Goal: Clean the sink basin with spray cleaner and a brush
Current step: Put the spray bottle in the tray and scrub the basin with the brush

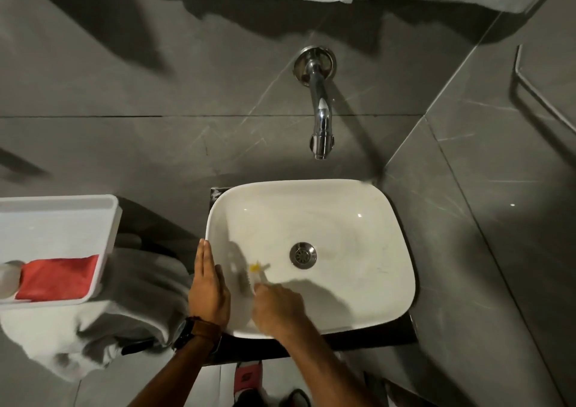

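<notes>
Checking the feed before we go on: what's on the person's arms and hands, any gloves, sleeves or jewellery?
No gloves and no sleeves in view: both forearms are bare. The left hand has a dark-faced wristwatch on a brown strap, with a thin dark band just above it. The right hand is blurred; nothing worn can be made out on it.

The sink (pixel 374 219) sits against the back wall, with the tap (pixel 321 120) on the wall above and behind it. The drain (pixel 303 255) lies in the middle of the basin. The left hand (pixel 208 291) rests flat on the sink's left rim; the right hand (pixel 280 310) is inside the basin near the front, holding a brush (pixel 257 269) left of the drain. A tray (pixel 59 219) stands well left of the sink, with a cloth (pixel 59 277) in it. A towel (pixel 118 310) lies between tray and sink.
</notes>
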{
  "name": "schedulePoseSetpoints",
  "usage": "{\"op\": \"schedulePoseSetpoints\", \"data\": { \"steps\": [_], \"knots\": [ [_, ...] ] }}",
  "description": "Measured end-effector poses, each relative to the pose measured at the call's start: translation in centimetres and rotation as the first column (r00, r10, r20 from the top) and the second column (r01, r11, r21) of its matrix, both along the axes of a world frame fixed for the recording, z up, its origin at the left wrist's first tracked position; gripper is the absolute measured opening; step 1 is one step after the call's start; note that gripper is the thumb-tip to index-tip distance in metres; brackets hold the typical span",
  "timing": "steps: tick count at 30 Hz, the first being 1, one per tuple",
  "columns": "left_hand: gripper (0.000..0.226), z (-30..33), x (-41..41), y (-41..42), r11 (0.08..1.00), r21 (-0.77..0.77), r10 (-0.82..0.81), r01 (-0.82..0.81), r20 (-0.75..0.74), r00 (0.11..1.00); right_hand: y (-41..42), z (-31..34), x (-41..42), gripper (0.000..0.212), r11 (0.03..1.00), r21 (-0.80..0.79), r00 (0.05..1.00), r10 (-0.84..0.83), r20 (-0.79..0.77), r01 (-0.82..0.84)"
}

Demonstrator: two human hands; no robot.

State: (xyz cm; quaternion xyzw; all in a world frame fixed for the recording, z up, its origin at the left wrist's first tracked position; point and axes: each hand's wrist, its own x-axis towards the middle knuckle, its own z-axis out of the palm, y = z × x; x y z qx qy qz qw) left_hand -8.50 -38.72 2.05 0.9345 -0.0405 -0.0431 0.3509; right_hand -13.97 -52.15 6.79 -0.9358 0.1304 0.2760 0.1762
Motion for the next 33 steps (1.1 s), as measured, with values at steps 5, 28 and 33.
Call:
{"op": "schedulePoseSetpoints", "data": {
  "steps": [5,28,33],
  "knots": [
    [0.058,-0.3,0.1,0.2,1.0,-0.01,-0.006,0.006,0.015,1.0,-5.8,-1.8,3.1,0.053,0.962,-0.235,0.985,-0.112,0.134,0.142],
    [0.059,-1.5,0.2,0.3,1.0,-0.03,0.005,-0.004,0.053,0.999,-8.5,-2.5,1.8,0.049,0.97,-0.113,0.969,-0.198,0.149,0.216],
    [0.06,-1.5,0.3,0.4,1.0,-0.025,-0.008,0.008,0.037,0.999,-15.4,-0.6,-3.4,0.042,0.811,-0.441,0.913,-0.403,0.055,0.385]
  ]
}}
